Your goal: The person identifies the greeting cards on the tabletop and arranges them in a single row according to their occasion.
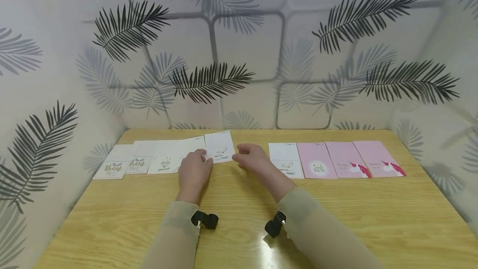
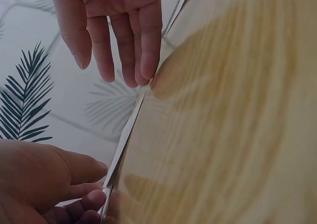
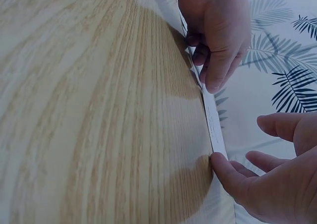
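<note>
A white folded card with small wings and "heart" lettering (image 1: 219, 148) lies slightly turned at the right end of a row of pale cards. My left hand (image 1: 195, 173) is at its lower left corner, fingers loosely bent, covering part of the neighbouring white card (image 1: 194, 142). At the card's right edge is my right hand (image 1: 257, 163), fingers extended and apart from the thumb. In the right wrist view, a right fingertip meets the near end of the card's edge (image 3: 213, 125), with the left hand (image 3: 220, 35) at the far end.
Left of the hands lie a diamond card (image 1: 164, 161) and two "Thank You" cards, one (image 1: 138, 163) partly under the other (image 1: 112, 167). On the right stand in line another wings card (image 1: 285, 157), a pink "Smile More" card (image 1: 319, 155) and two pink unicorn cards (image 1: 347, 157). A leaf-patterned wall (image 1: 254, 107) borders the wooden table (image 1: 239, 202).
</note>
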Tool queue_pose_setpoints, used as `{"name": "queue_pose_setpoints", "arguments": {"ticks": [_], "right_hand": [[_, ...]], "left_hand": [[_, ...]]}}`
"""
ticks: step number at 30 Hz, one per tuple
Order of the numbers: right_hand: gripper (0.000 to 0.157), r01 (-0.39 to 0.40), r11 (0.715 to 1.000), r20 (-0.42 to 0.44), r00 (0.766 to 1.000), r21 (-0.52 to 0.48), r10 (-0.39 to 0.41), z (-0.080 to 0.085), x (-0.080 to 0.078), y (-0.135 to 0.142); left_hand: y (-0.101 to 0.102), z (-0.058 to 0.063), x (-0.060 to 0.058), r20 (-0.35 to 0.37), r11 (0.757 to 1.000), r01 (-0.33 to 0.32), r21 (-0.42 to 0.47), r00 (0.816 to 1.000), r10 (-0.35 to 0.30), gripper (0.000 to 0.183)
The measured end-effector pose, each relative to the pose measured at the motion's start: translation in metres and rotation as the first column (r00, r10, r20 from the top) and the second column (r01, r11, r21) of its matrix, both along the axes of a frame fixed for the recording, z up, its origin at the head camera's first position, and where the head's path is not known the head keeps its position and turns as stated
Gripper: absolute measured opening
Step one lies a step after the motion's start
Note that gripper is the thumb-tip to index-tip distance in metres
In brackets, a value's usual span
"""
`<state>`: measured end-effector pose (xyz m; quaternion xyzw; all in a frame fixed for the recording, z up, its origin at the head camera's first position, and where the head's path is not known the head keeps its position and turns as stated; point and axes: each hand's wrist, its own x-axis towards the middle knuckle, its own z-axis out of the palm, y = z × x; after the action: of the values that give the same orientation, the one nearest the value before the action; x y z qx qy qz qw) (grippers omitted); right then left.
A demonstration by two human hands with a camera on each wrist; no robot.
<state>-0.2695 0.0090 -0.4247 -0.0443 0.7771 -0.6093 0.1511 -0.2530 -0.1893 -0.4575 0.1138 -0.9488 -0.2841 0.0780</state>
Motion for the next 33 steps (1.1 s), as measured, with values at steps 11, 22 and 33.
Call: {"name": "queue_pose_setpoints", "arguments": {"ticks": [11, 22, 33], "right_hand": [[0.056, 0.013, 0.999, 0.071, 0.997, -0.043, -0.010, 0.004, -0.006, -0.005], [0.055, 0.081, 0.986, 0.164, 0.985, -0.146, -0.056, 0.001, -0.010, -0.009], [0.050, 0.139, 0.974, 0.168, 0.980, -0.176, -0.110, -0.001, -0.010, -0.015]], "left_hand": [[0.001, -0.001, -0.003, -0.007, 0.998, -0.002, -0.063, 1.000, 0.002, 0.040], [0.000, -0.004, -0.003, -0.004, 0.996, -0.004, -0.084, 1.000, 0.004, 0.041], [0.001, -0.005, -0.004, 0.023, 0.997, -0.006, -0.082, 1.000, 0.008, 0.043]]}}
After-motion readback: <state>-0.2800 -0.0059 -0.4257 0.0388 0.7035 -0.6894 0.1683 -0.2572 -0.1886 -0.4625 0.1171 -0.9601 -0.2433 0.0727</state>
